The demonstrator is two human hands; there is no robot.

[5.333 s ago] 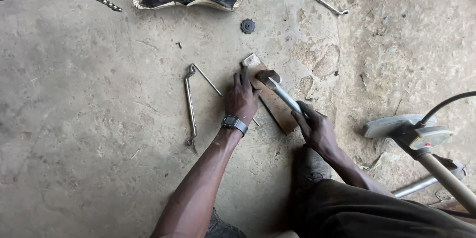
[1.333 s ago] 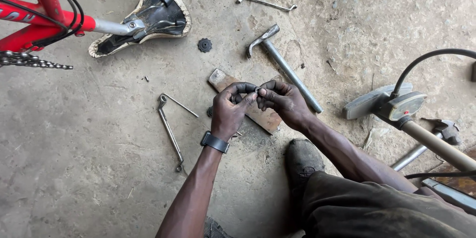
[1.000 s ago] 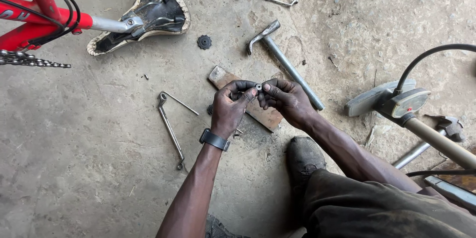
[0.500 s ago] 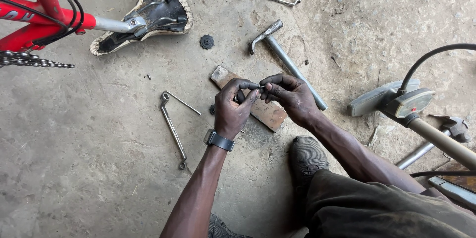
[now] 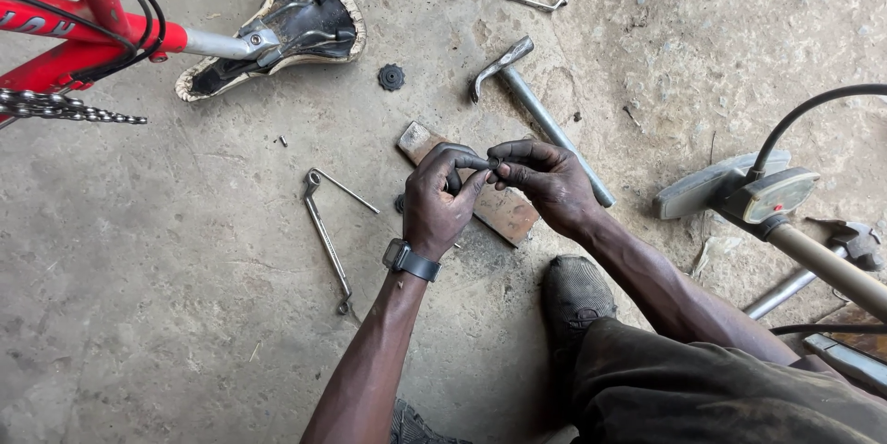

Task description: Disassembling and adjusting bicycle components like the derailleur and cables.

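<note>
Head view: left hand (image 5: pixel 442 204) and right hand (image 5: pixel 540 181) pinch a small metal part (image 5: pixel 492 164) over stained concrete floor (image 5: pixel 166 315).

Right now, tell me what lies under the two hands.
Under the left hand and right hand lies a flat rusty metal plate on the concrete floor. Its middle is covered by the hands, so anything there cannot be seen.

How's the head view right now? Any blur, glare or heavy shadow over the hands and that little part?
Head view: soft even daylight, no glare; left hand and right hand sharp, without motion blur; the small part pinched between the fingertips is too tiny and dark to make out; faint shadow on the wooden block; slight wide-angle bending at the edges.
</note>
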